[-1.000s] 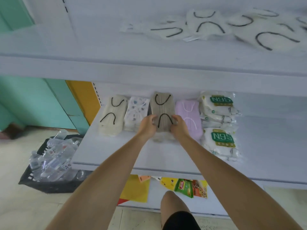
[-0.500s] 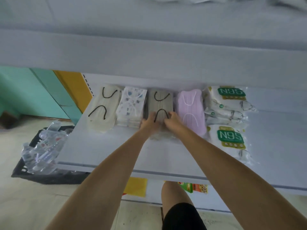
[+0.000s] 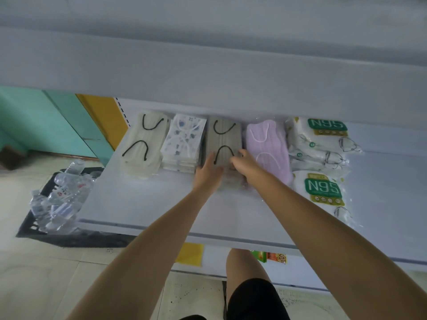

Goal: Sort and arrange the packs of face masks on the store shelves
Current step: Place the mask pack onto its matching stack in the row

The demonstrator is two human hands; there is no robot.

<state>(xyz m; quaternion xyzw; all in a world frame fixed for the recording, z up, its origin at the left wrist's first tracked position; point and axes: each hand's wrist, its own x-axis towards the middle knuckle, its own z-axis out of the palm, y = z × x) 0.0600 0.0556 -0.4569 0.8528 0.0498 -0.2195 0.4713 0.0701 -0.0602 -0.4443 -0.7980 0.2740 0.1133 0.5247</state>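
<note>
Head view: taupe mask pack was found mid-row on shelf. Left hand was laid flat, fingers straight, at its 9 o'clock edge; right hand was curled round its 3 o'clock edge. Even inward pressure was judged best for squaring.

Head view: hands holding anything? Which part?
The right hand grips the grey-brown mask pack at its near right edge; the left hand only rests flat on its near left corner.
</note>
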